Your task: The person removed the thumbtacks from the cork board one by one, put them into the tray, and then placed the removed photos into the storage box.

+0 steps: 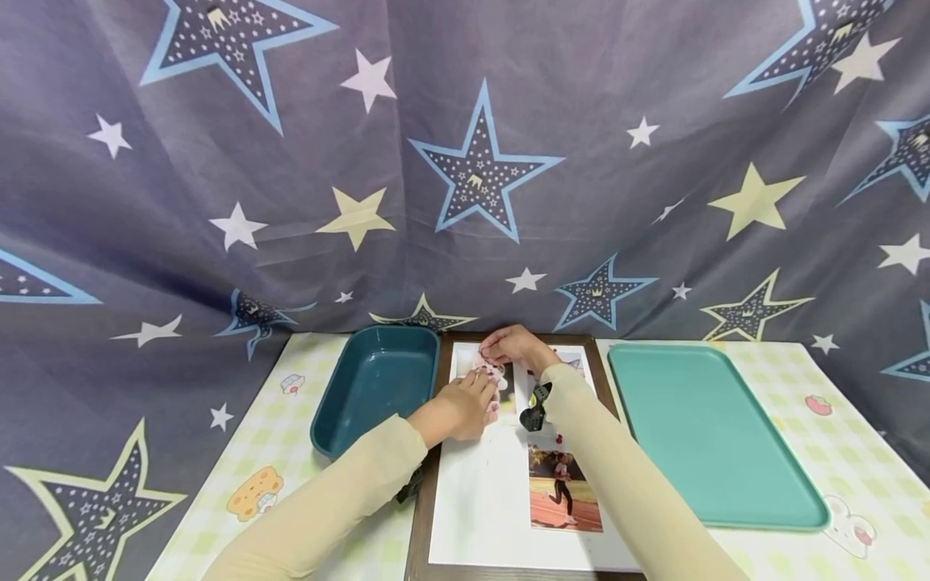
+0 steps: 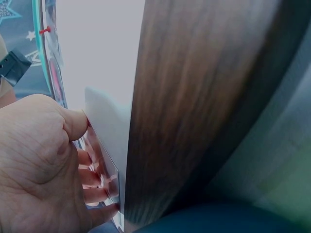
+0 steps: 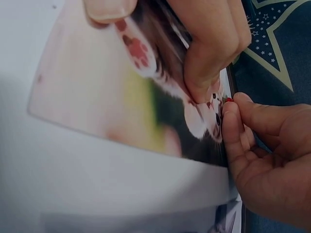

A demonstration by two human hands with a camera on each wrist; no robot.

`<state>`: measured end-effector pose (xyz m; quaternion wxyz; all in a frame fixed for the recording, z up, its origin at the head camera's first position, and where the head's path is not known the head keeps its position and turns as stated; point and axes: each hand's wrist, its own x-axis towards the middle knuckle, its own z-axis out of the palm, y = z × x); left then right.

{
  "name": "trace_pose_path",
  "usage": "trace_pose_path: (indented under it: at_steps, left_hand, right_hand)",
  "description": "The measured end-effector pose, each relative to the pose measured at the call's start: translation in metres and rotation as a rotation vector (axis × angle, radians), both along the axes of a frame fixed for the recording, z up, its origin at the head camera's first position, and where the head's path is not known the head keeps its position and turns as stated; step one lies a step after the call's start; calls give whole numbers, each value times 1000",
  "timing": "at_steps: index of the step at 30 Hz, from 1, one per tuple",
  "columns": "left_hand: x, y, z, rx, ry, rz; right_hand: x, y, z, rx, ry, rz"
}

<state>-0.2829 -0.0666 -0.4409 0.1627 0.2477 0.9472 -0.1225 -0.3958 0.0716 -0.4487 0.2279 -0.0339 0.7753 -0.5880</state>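
Note:
A photo of a kitten (image 3: 165,121) lies against the white face of a board (image 1: 479,492) with a dark wooden frame. My left hand (image 1: 465,403) rests on this photo, its fingers spread over the print and its thumb (image 2: 75,124) at one edge. At the photo's top edge, my right hand (image 1: 517,347) pinches a small red push pin (image 3: 229,99) between thumb and forefinger. Most of the pin is hidden by those fingertips. Lower on the board is a photo of a runner (image 1: 565,492).
Left of the board stands a dark teal bin (image 1: 378,379); right of it lies a light teal tray (image 1: 715,436). Another red push pin (image 2: 44,30) sticks out from the board. A star-patterned curtain (image 1: 349,266) hangs behind the checked tablecloth (image 1: 298,411).

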Motion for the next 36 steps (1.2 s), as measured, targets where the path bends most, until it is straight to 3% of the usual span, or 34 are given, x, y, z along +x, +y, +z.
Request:
trace_pose_path:
  at_steps: [13,23,36]
  left_hand:
    - [-1,1,4,-7,21,-9]
    - [2,0,2,-16,16,-6]
    - [2,0,1,9,18,1]
  right_hand:
    - [0,-1,6,21,8,3]
    - [2,-1,3,-22,-24,-11]
    - [0,-1,1,-4,-23,-6]
